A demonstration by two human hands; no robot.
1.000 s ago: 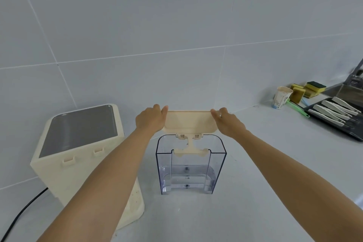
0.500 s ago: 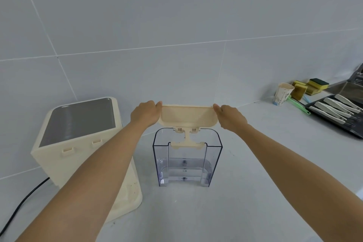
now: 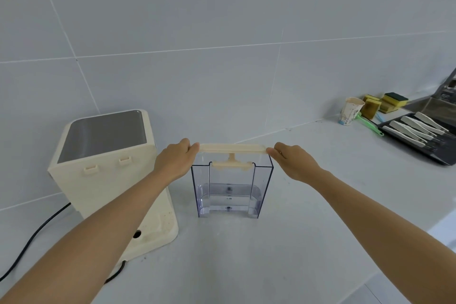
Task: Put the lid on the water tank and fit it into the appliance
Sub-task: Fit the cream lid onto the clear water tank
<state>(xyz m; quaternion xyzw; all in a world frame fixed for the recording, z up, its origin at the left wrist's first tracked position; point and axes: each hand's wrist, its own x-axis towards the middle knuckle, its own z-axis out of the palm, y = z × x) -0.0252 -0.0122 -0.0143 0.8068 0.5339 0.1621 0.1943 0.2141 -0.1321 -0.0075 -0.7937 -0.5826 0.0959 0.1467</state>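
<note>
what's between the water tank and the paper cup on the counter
Nothing on the counter: in the head view it is bare between water tank and paper cup, crossed only by the right hand.

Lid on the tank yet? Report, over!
Both hands, left and right, gripping lid ends. Lid level just above tank, not seated. Appliance left of tank; nothing blocking.

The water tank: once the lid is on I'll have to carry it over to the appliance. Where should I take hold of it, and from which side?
Probably by the two narrow side walls of the water tank, one hand from each side, as the hands now hold the lid. It stands upright, tall and slim, with clear, flat walls and water low inside, so keep it level.
</note>
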